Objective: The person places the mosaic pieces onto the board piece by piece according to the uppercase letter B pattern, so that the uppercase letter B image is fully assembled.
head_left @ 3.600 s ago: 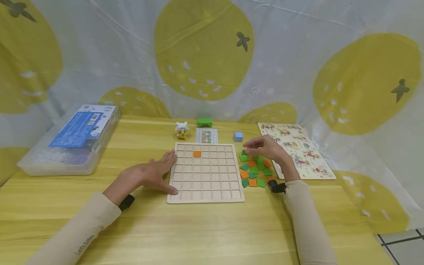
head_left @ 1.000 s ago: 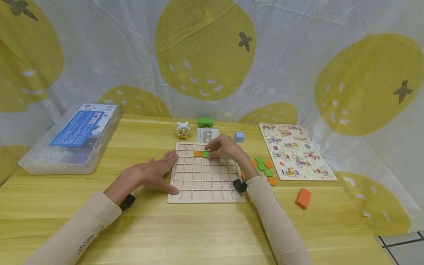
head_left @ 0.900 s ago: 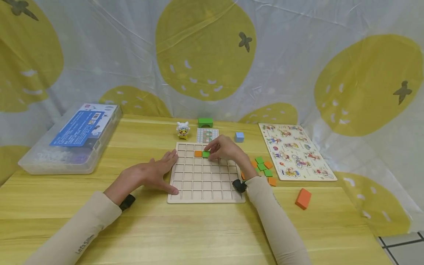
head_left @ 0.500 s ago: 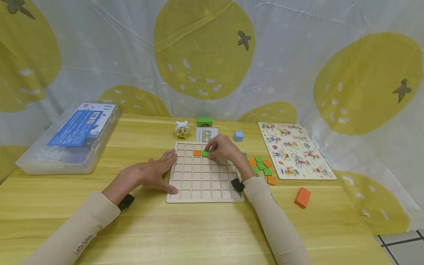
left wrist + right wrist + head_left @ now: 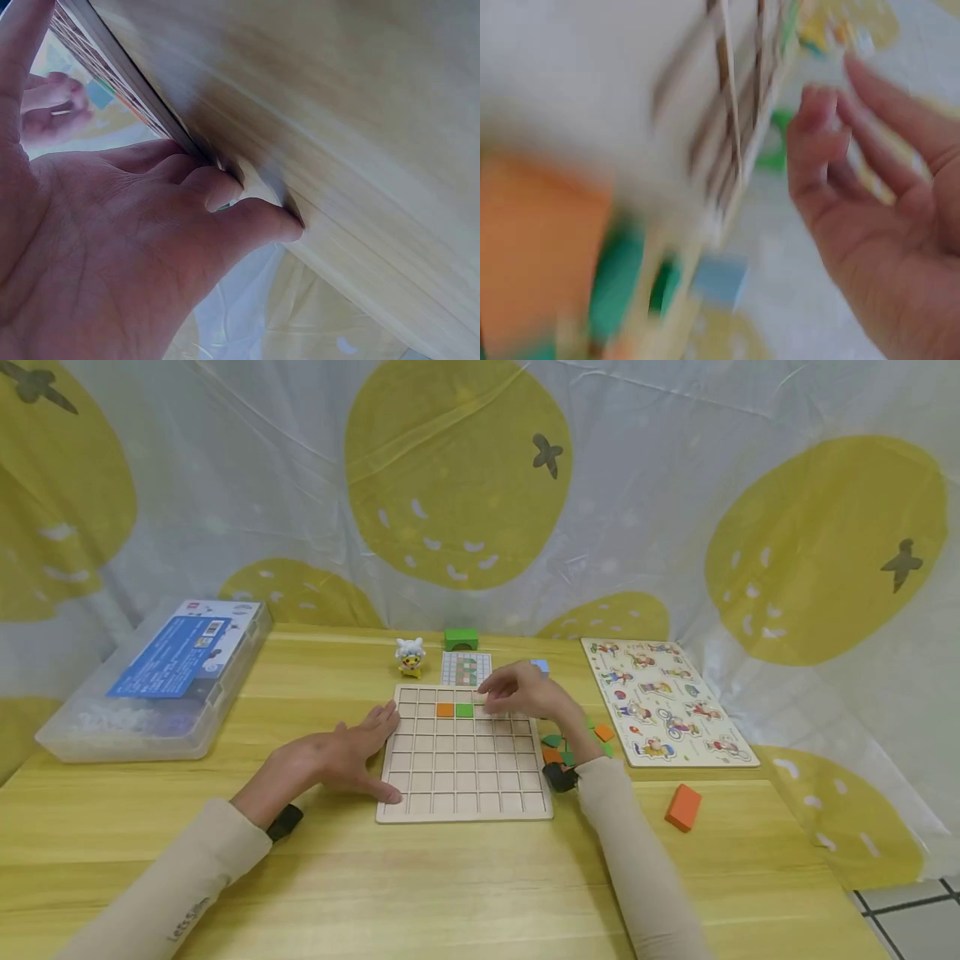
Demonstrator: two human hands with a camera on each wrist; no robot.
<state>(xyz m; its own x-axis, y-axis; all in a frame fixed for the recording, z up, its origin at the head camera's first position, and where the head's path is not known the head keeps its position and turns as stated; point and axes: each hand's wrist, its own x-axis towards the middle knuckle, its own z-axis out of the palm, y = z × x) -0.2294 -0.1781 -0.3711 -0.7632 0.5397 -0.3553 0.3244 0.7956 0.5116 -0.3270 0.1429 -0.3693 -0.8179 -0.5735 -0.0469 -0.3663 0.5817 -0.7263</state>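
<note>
The wooden grid board (image 5: 465, 820) lies flat on the table. An orange square tile (image 5: 446, 710) and a green square tile (image 5: 464, 711) sit side by side in its second row from the back. My left hand (image 5: 330, 764) rests along the board's left edge, fingers spread and thumb over the near left corner. Just right of the green tile, my right hand (image 5: 525, 691) hovers above the board, its fingers loosely bent; the right wrist view shows nothing between them. Loose tiles (image 5: 552, 741) in orange and green lie right of the board, partly hidden by my right wrist.
Behind the board stand a small figurine (image 5: 410, 657), a pattern card (image 5: 467, 668), a green block (image 5: 461, 639) and a partly hidden blue cube (image 5: 540, 667). A picture puzzle board (image 5: 671, 702) and an orange block (image 5: 683, 807) are right. A plastic case (image 5: 157, 681) lies left.
My right hand came from the loose tiles to the board, set the green tile beside the orange one, then let go and moved up and right. My left hand has stayed put.
</note>
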